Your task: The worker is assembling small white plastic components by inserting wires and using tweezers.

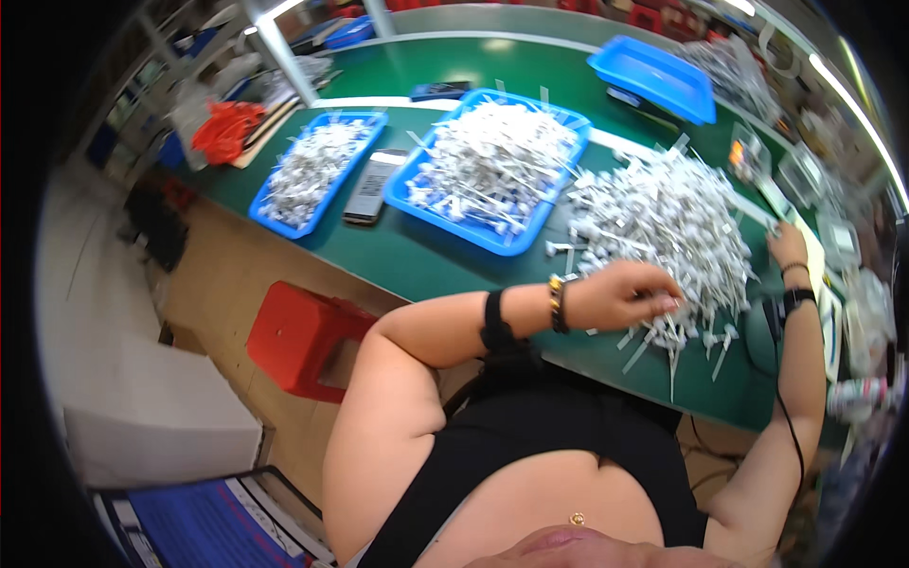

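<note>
My left hand (625, 295) is over the near edge of a big loose pile of small white parts (668, 213) with thin stems or strips. Its thumb and fingers are curled together; whatever is between them is too small to make out. Farther right, my right hand (788, 244) reaches past the pile to the table's right side, beside a pale yellow sheet (812, 248). Its fingers are small and blurred, so their grip is unclear. Several white parts lie scattered just below my left hand.
Left of the pile, a larger blue tray (511, 248) and a smaller blue tray (301, 227) hold similar white parts. A dark phone-like slab (373, 189) lies between them. Another blue tray (653, 76) stands at the back. Clear plastic boxes (803, 175) line the right. A red stool (289, 336) stands below left.
</note>
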{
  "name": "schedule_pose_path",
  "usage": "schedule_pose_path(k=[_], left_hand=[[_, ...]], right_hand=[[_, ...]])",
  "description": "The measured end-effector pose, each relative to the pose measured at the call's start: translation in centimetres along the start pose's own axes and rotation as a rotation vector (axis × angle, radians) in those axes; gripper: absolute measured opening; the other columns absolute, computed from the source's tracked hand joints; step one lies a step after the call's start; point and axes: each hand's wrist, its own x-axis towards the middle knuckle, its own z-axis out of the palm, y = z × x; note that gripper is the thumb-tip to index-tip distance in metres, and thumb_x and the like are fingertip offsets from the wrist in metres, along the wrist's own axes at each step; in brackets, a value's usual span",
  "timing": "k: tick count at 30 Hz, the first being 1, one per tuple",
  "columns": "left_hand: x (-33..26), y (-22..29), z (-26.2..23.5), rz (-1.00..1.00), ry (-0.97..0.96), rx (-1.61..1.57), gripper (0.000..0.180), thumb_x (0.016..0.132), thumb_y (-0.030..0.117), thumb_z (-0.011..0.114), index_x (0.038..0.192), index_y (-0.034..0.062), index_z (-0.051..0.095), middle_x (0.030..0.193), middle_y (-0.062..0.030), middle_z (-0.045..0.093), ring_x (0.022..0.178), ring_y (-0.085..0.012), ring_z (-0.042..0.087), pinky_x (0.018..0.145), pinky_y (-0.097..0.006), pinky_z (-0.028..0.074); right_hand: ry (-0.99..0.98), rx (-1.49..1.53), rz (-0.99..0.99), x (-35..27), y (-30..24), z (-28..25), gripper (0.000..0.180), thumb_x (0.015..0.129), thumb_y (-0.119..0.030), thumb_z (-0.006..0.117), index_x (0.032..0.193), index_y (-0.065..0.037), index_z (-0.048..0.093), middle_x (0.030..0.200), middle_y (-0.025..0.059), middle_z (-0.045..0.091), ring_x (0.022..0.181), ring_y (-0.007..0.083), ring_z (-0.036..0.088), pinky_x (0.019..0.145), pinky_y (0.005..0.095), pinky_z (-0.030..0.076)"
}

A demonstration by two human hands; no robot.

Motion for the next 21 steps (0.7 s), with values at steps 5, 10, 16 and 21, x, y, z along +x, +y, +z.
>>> schedule_pose_path(k=[5, 10, 16, 21], left_hand=[[-0.1, -0.1, -0.3, -0.124, 0.061, -0.180, 0.021, 0.092, 0.016, 0.052, 0.106, 0.0027, 0.061, 0.078, 0.0018, 0.058, 0.071, -0.0026, 0.053, 0.063, -0.019, 0.044], [-0.4, -0.1, -0.3, -0.100, 0.027, -0.204, 0.025, 0.093, 0.018, 0.052, 0.108, -0.0010, 0.058, 0.081, 0.0011, 0.058, 0.074, -0.0031, 0.052, 0.066, -0.018, 0.044], [-0.1, -0.5, 0.0, -0.076, 0.023, -0.239, 0.026, 0.092, 0.020, 0.052, 0.107, -0.0010, 0.058, 0.082, 0.0001, 0.060, 0.073, -0.0027, 0.054, 0.065, -0.018, 0.045], [0.1, -0.2, -0.5, -0.106, 0.047, -0.257, 0.026, 0.094, 0.021, 0.049, 0.106, 0.0000, 0.058, 0.075, 0.0016, 0.057, 0.067, -0.0023, 0.050, 0.060, -0.018, 0.041]], right_hand=[[0.106, 0.137, -0.035, -4.9, -1.3, -6.6, 0.029, 0.076, -0.031, 0.064, 0.091, -0.006, 0.066, 0.084, 0.0176, 0.064, 0.083, 0.0338, 0.061, 0.074, 0.0397, 0.047], [0.124, 0.247, -0.026, -10.2, 1.8, -10.5, 0.026, 0.079, -0.027, 0.063, 0.086, -0.002, 0.067, 0.076, 0.0159, 0.065, 0.070, 0.0284, 0.063, 0.065, 0.0355, 0.048], [0.057, 0.687, 0.178, -16.9, 6.0, -9.3, 0.024, 0.090, -0.021, 0.056, 0.101, -0.001, 0.064, 0.078, 0.0029, 0.064, 0.056, 0.0047, 0.053, 0.048, 0.0177, 0.040], [0.170, 0.984, 0.183, -20.1, 1.4, -5.7, 0.025, 0.090, -0.025, 0.056, 0.102, -0.004, 0.065, 0.084, 0.0007, 0.066, 0.056, 0.0015, 0.048, 0.047, 0.0149, 0.037]])
